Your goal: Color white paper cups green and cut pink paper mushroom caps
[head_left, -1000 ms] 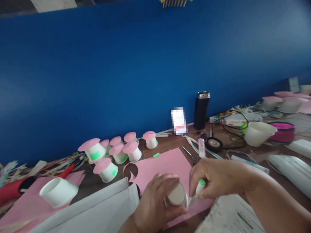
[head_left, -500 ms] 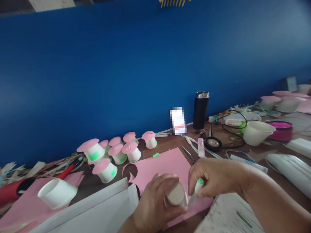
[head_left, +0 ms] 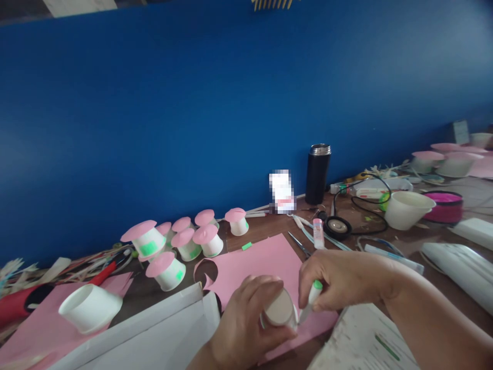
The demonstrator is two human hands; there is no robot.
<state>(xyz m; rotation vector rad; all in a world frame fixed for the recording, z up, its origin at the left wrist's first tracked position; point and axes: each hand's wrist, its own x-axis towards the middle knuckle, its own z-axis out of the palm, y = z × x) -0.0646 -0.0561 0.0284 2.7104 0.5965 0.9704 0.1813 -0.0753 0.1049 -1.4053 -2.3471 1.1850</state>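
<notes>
Scissors (head_left: 300,244) just beyond right hand (head_left: 329,281)

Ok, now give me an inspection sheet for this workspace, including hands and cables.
Surface: brown table, partly covered by a pink sheet.
Job's things: upturned cup and green-ended pen; tip contact unclear.
Clutter: pink-topped cups at left and far right; black flask; partly hidden scissors.
Hands: left hand grips the upturned cup; right hand holds the pen beside it.
Cables: thin black cord, loosely looped left of a pale cup.
Surroundings: blue panel behind the table.
</notes>
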